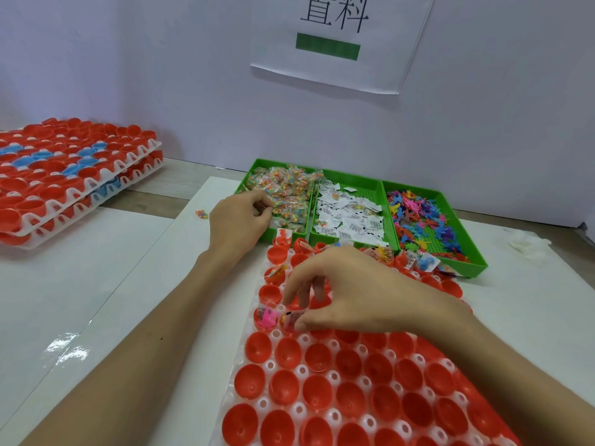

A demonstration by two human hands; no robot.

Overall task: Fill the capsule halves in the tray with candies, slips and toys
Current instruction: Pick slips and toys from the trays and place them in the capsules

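Capsule halves [317, 389] — right hand [351, 294] pinches slip [289, 318]; left [238, 220], candies [289, 194].

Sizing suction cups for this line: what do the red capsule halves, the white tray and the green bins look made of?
Red capsule halves: thin moulded plastic, glossy, going by the soft highlights and the small centre mark.
White tray: probably thin formed plastic, semi-gloss, with rounded, holed bumps that look slightly translucent.
Green bins: rigid plastic, duller sheen, with straight walls and a perforated grid floor.
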